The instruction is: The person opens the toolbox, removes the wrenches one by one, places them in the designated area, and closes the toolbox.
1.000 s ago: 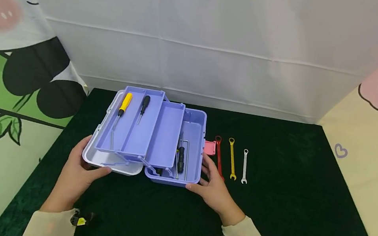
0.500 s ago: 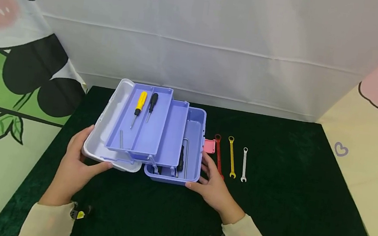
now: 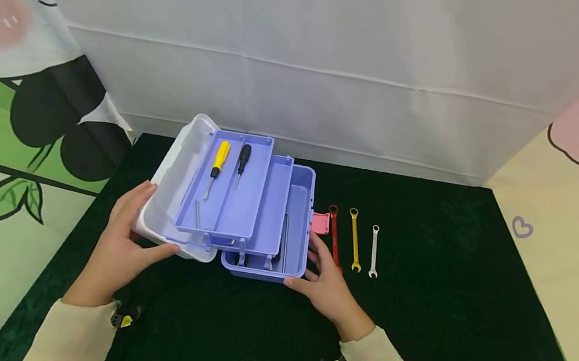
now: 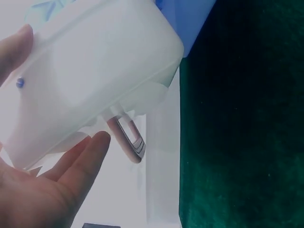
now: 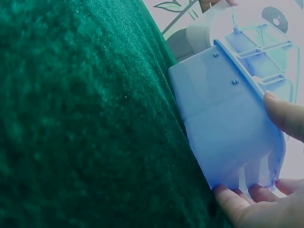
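A purple toolbox base [image 3: 260,275] stands with its white lid [image 3: 165,207] tilted up on the left. My left hand [image 3: 118,246] grips the lid's outer corner, thumb on the front side. A carrying handle [image 4: 128,137] juts from the lid in the left wrist view. My right hand [image 3: 330,286] holds the base's right front corner, thumb at the rim and fingers along the side. Between lid and base, an upper tray [image 3: 241,217] carries a yellow screwdriver [image 3: 221,156] and a black screwdriver [image 3: 244,156]. A lower tray [image 3: 274,203] overhangs the base, partly hiding tools inside.
A pink latch [image 3: 320,223] sticks out from the base's right side. Beyond it lie a red wrench [image 3: 334,235], a yellow wrench [image 3: 355,241] and a silver wrench [image 3: 374,252] on dark green cloth [image 3: 433,297]. A white curtain [image 3: 306,54] hangs behind.
The left hand has raised the lid and swung it rightward. Both trays have shifted right, covering more of the base and its tools. The right hand has stayed at the base's corner.
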### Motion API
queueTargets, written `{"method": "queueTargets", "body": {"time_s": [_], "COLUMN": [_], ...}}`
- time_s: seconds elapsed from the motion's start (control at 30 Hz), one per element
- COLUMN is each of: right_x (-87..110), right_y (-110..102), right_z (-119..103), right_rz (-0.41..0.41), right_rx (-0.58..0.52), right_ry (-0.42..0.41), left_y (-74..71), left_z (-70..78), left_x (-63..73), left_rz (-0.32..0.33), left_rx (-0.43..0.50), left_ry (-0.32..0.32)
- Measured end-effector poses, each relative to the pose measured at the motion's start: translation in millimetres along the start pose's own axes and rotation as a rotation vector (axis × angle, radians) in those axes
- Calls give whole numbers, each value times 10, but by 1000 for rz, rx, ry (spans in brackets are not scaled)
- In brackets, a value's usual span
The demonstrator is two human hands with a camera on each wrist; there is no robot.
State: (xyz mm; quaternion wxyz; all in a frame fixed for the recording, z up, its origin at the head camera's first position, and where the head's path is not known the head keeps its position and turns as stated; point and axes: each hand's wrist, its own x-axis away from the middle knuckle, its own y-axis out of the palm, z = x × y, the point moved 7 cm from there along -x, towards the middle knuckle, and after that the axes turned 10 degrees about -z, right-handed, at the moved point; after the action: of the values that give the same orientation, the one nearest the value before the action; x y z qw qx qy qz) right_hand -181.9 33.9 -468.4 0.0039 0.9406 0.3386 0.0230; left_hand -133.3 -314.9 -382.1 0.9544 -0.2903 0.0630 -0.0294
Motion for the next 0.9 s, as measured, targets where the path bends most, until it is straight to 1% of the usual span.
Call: {"method": "queueTargets", "body": {"time_s": [0.13, 0.37, 0.47, 0.63, 0.9], "right_x": [-8, -43, -46, -39, -54], "right_y": [2, 6, 10, 15, 0], "right_z": [-15, -12, -10, -10, 5], "right_rz": [-1, 7, 11, 15, 18], "right_rx": [4, 4, 2, 3, 11], "right_ry": [-3, -10, -12, -20, -28], "left_y": [-2, 27, 43, 64, 148], "left_z": [101, 370, 465, 576, 740], "left_x": [-33, -155, -187, -204, -268], "left_rz": [10, -13, -19, -29, -45], "left_rx": [-18, -173, -227, -299, -463], "left_ry": [34, 119, 138, 168, 257]}}
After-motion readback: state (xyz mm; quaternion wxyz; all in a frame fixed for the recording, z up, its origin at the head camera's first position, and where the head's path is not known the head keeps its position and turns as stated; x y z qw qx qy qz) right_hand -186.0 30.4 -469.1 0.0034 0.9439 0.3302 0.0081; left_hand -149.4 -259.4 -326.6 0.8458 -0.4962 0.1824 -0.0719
